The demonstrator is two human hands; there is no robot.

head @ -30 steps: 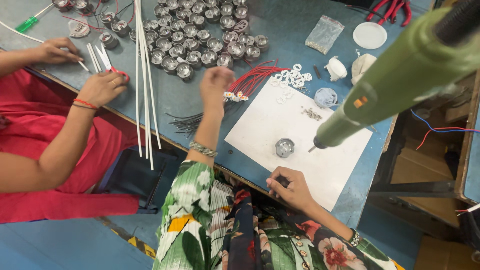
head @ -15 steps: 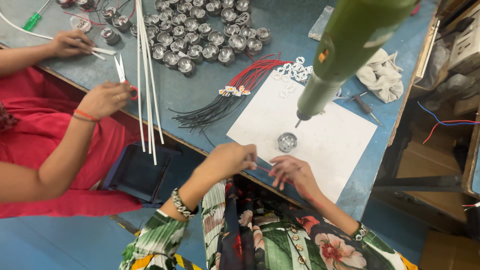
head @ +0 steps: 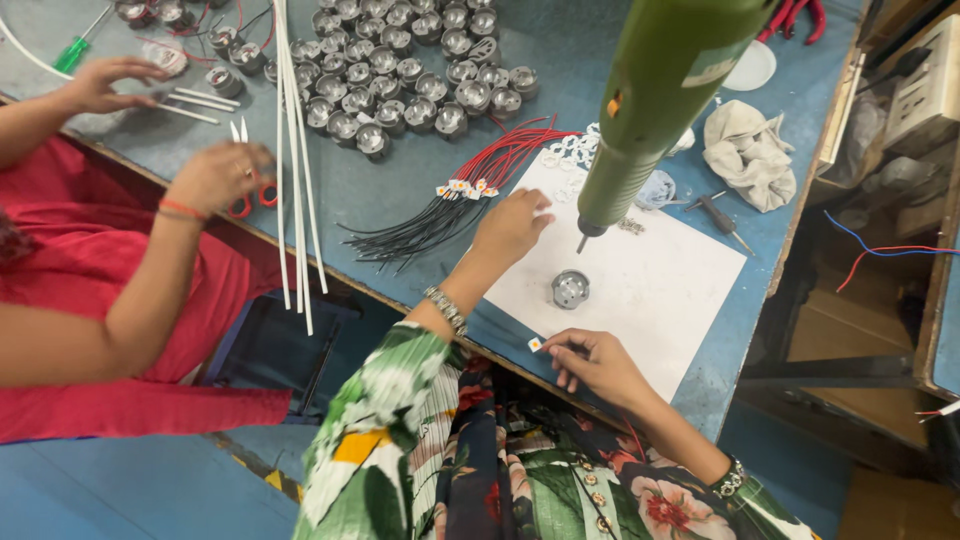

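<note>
My left hand [head: 510, 226] reaches over the table and rests at the white paper sheet [head: 668, 300], just right of the tips of a red and black wire bundle [head: 445, 208]; I see nothing in it. At the near table edge my right hand [head: 598, 362] pinches a small white square piece with an orange centre [head: 537, 344]. On the paper between my hands sits a small round metal housing [head: 570, 288]. Above it hangs a green power screwdriver [head: 655, 100], tip down.
A co-worker in red on the left holds red-handled scissors [head: 245, 195]; their other hand [head: 100, 82] is near thin white tubes [head: 293, 150]. Several metal housings [head: 400, 75] crowd the far side. A crumpled cloth [head: 745, 150] and small screwdriver [head: 722, 215] lie right.
My left hand has gone from the near table edge forward to the wire tips. My right hand stays at the edge, now pinching the small white piece. The view has shifted slightly.
</note>
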